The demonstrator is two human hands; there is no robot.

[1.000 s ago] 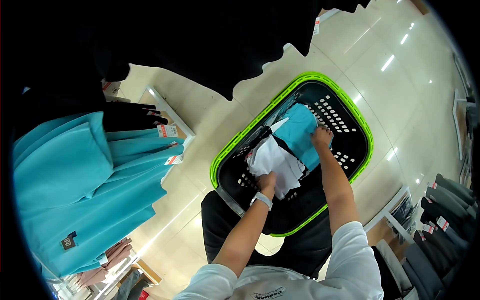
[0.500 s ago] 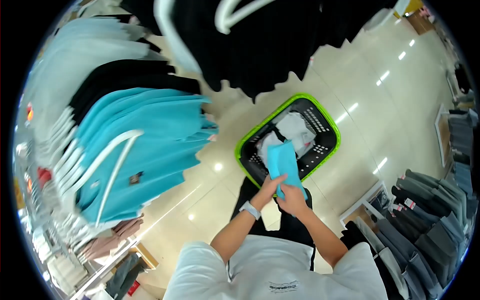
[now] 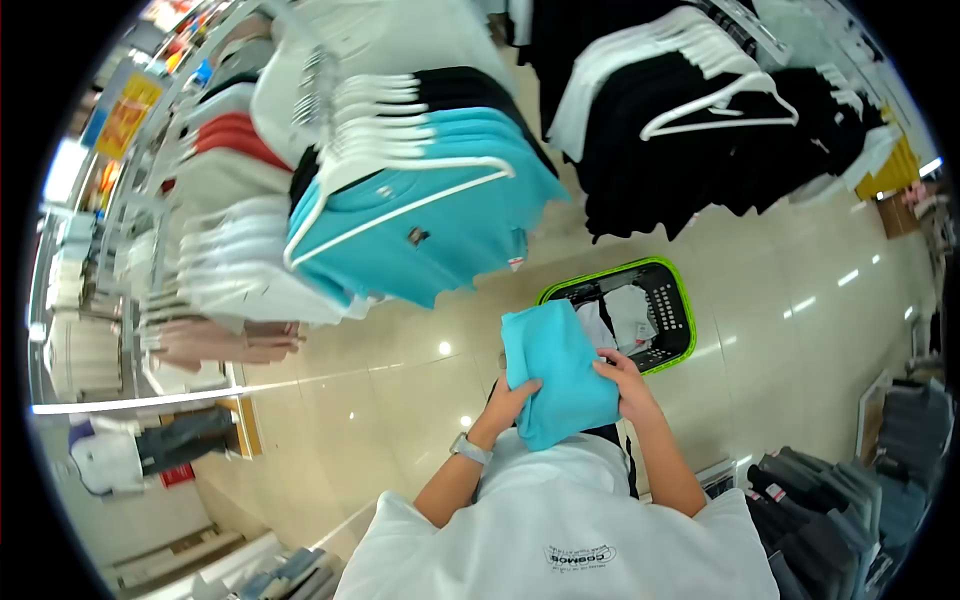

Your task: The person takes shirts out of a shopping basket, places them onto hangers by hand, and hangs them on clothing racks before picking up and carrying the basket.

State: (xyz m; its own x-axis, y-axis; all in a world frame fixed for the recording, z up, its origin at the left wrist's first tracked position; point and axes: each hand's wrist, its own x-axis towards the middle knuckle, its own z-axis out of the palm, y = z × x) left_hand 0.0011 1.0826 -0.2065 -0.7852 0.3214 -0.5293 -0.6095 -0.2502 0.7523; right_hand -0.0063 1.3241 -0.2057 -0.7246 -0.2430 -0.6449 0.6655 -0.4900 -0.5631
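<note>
A folded turquoise shirt point(image 3: 562, 365) is held up in front of my body. My left hand point(image 3: 508, 405) grips its left edge, the thumb lying on top of the cloth. On the opposite edge my right hand point(image 3: 628, 384) holds it the same way, thumb on top and fingers partly hidden. Beyond the shirt, a black shopping basket point(image 3: 688, 335) with a bright green rim stands on the floor. White folded clothing point(image 3: 630, 315) lies in it, and the shirt covers part of the basket from view.
Turquoise shirts point(image 3: 455, 225) hang on white hangers at the upper left. Black shirts point(image 3: 690, 150) hang on a rack beyond the basket. Grey and dark garments point(image 3: 835, 500) are at the lower right. Glossy tiled floor point(image 3: 400, 350) runs between the racks.
The turquoise shirt has come up from over the basket towards my body and now shows a wider face. My hands have moved apart to its two sides. The view has turned towards the left racks.
</note>
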